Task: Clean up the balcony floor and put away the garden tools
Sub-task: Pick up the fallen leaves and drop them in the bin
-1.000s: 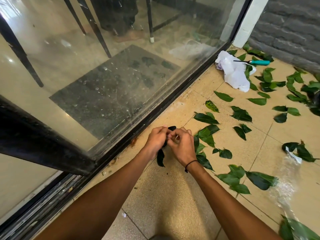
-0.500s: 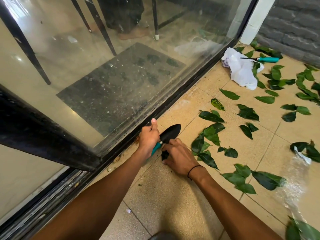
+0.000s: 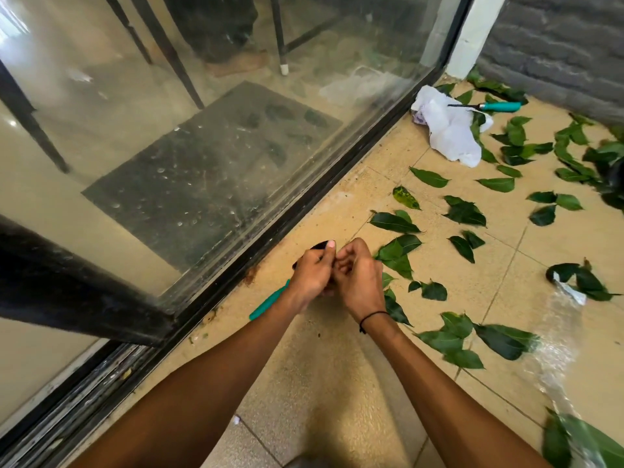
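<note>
My left hand (image 3: 312,276) gripped the trowel (image 3: 268,304) just beside the glass door's track (image 3: 304,211), thumb up along the dark blade, the teal handle poking out behind my wrist. My right hand (image 3: 358,282) was curled against it, fingers bent; I could not tell what it held. Green leaves (image 3: 464,212) lay scattered over the floor tiles (image 3: 337,400) on the side of my hands away from the door. Farther along the track sat a crumpled white bag (image 3: 449,130) with a second teal-handled tool (image 3: 489,106) resting on it, near the grey brick wall (image 3: 557,55). Clear plastic wrap (image 3: 553,346) lay beyond the leaves.
</note>
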